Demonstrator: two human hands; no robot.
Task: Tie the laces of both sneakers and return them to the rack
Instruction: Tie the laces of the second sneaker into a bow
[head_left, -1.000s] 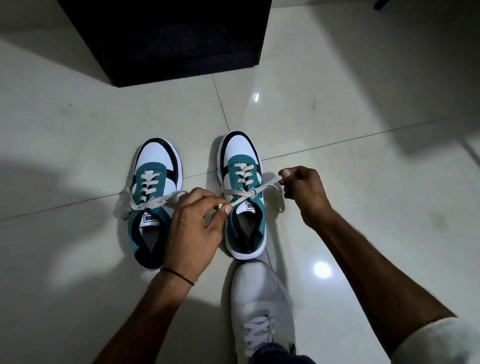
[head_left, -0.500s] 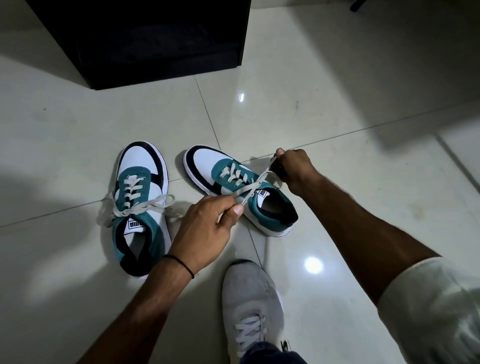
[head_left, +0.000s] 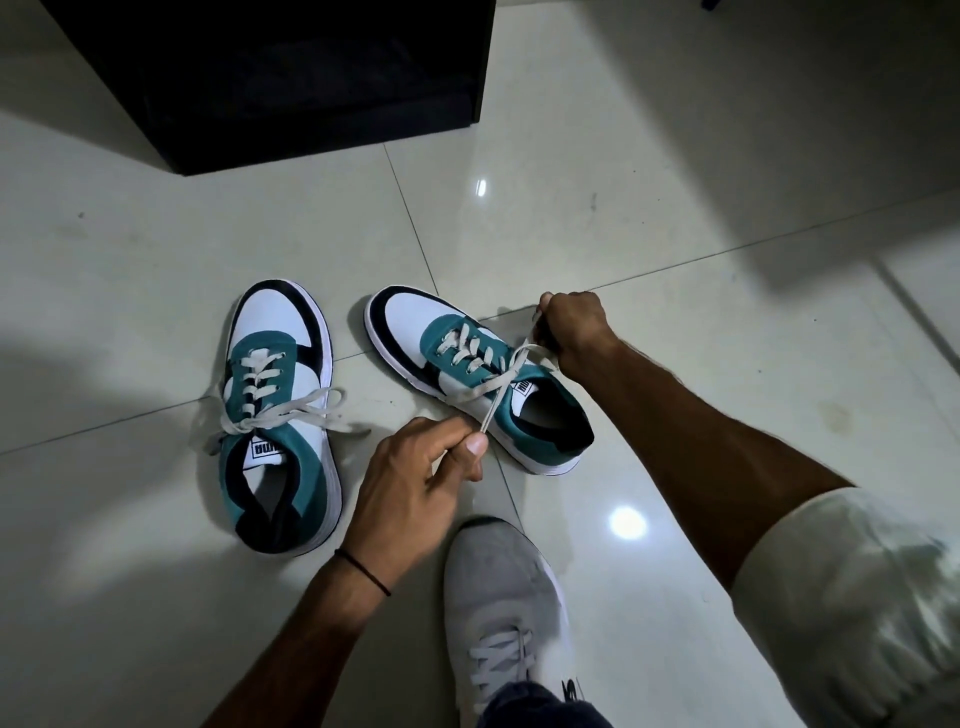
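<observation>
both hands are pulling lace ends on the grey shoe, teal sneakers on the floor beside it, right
No. In the head view the left hand and right hand pull the lace ends of the angled teal sneaker, not the grey shoe.

Two sneakers on the glossy pale tiled floor (head_left: 675, 218), side by side, not touching. The left teal-and-white lace-up sneaker (head_left: 280, 415) points straight away; the right teal-and-white lace-up sneaker (head_left: 467, 374) lies skewed, toe near the other's toe, heel swung out right. Well behind them stands the black boxy rack (head_left: 291, 78). Nearer than both, below the gap, is a grey mesh worn shoe (head_left: 498, 587). The left hand (head_left: 410, 483) sits between the pair, the right hand (head_left: 576, 327) just behind the right one — a pale flat lace (head_left: 500, 395) runs between them across it.
</observation>
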